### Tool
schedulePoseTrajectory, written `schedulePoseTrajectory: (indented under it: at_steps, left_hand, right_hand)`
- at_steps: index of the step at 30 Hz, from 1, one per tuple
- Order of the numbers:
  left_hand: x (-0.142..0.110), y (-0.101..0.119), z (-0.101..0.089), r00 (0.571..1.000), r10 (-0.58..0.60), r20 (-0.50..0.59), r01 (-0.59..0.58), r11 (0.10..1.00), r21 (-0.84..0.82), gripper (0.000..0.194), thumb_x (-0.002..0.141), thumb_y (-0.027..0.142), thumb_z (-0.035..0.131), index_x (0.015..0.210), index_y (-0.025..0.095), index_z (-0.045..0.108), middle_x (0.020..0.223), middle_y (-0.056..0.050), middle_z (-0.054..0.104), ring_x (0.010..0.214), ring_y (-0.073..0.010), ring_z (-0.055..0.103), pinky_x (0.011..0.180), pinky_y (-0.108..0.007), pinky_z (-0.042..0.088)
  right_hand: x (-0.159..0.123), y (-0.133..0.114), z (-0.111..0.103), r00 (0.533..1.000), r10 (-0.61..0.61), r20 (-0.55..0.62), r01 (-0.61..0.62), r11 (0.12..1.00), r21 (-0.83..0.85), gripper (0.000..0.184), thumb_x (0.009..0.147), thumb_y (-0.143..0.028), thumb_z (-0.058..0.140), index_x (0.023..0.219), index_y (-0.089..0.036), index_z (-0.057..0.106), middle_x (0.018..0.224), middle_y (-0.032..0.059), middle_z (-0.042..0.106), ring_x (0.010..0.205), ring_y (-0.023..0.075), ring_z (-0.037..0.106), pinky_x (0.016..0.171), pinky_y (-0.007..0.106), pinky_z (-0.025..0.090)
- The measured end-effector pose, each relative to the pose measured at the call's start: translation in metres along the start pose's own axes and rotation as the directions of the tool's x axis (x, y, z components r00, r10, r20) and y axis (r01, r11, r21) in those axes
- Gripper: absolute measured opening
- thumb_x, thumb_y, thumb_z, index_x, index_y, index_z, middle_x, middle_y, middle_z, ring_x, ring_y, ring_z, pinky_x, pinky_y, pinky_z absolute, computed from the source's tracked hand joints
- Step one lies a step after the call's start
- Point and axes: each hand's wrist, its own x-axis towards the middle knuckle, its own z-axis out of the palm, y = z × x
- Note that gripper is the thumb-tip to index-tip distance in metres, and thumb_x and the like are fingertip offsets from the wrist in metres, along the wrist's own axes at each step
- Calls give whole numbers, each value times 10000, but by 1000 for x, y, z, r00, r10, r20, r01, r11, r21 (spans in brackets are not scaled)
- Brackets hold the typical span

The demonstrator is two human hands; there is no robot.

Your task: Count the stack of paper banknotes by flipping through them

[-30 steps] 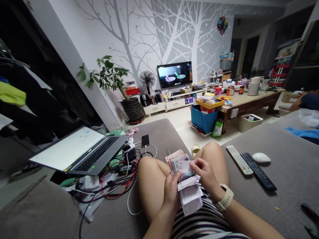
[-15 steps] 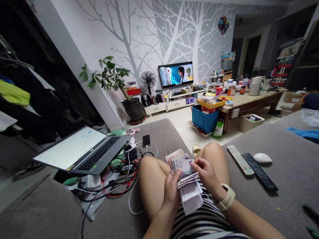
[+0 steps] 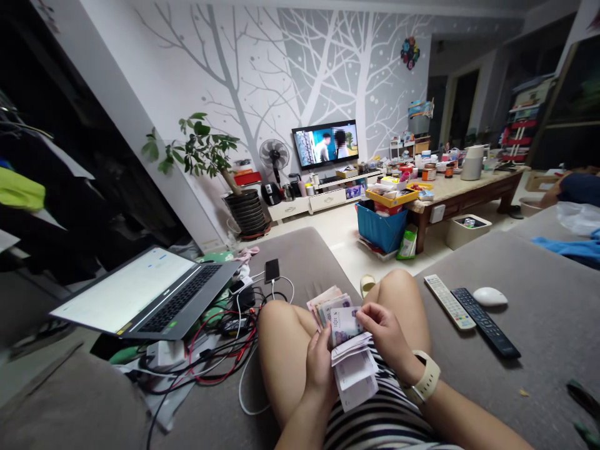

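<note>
I sit on a grey sofa with my bare knees up. My left hand [image 3: 320, 362] is closed round the middle of a wad of banknotes [image 3: 340, 317], which fans upward between my knees. Their lower ends [image 3: 356, 377] hang folded over my striped clothing. My right hand [image 3: 387, 334], with a pale watch [image 3: 424, 381] on its wrist, pinches the top edge of the front note with thumb and fingers.
An open laptop [image 3: 145, 297] lies to my left above a tangle of cables [image 3: 220, 350] and a phone [image 3: 272, 270]. Two remotes [image 3: 469, 312] and a white mouse [image 3: 490, 296] rest on the sofa at my right. Ahead stand a cluttered low table [image 3: 464, 187], a blue bin [image 3: 382, 228] and a TV [image 3: 325, 144].
My hands stay on the banknotes; the right fingers have shifted slightly along the front note. The view has drifted a little and the TV picture has changed.
</note>
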Motion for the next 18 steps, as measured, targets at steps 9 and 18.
schedulePoseTrajectory:
  at_steps: [9,18]
  left_hand:
    - [-1,-2,-1,1000,-6,-1,6,1000,7,296,716,283,611,946,108,675,868,-98,732,868,-249,667,764,-326,503]
    - [-2,0,-1,1000,18,-20,-17,1000,16,268,678,293,644,859,99,681,786,-96,731,832,-257,670,758,-337,502]
  right_hand:
    - [-1,3,0,1000,17,-8,-17,1000,12,263,798,-393,583,685,-161,530,575,-39,434,524,94,362,486,219,293]
    - [-1,1,0,1000,26,3,-26,1000,-6,309,786,-459,581,716,-159,560,589,-26,469,522,99,383,471,218,308]
